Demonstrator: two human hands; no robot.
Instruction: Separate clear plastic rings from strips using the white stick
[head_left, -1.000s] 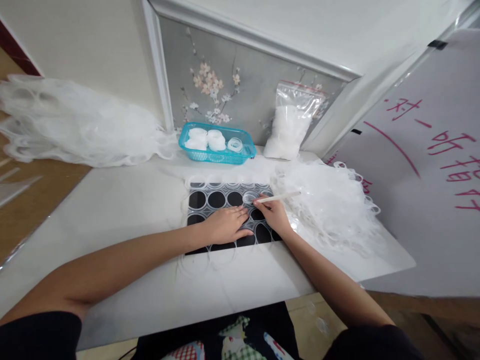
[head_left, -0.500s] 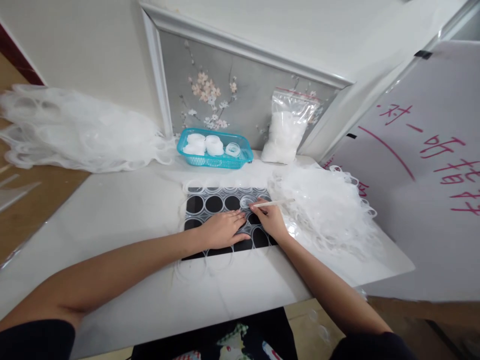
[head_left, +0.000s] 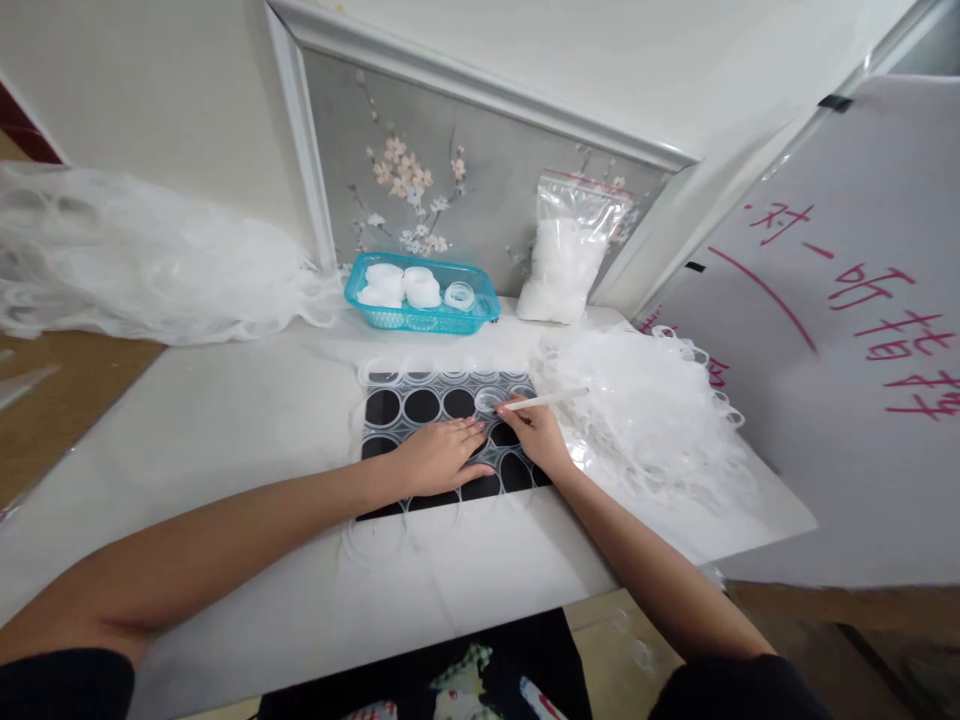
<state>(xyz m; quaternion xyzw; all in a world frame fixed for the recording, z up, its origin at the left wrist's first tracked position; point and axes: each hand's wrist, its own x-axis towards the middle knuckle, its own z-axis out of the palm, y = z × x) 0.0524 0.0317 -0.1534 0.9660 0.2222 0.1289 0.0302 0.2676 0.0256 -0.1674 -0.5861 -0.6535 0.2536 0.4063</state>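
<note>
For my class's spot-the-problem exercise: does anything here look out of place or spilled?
Faint, clear round pieces seem to lie on the floor below the edge of the table, as if dropped; too blurred to be sure.

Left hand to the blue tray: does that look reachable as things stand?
Probably yes: the left hand rests flat on the ringed sheet, apparently holding nothing, and nothing tall seems to stand between it and the blue tray beyond.

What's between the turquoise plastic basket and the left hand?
Head view: white tabletop, then a translucent plastic sheet of rings over a black rectangular mat.
</note>
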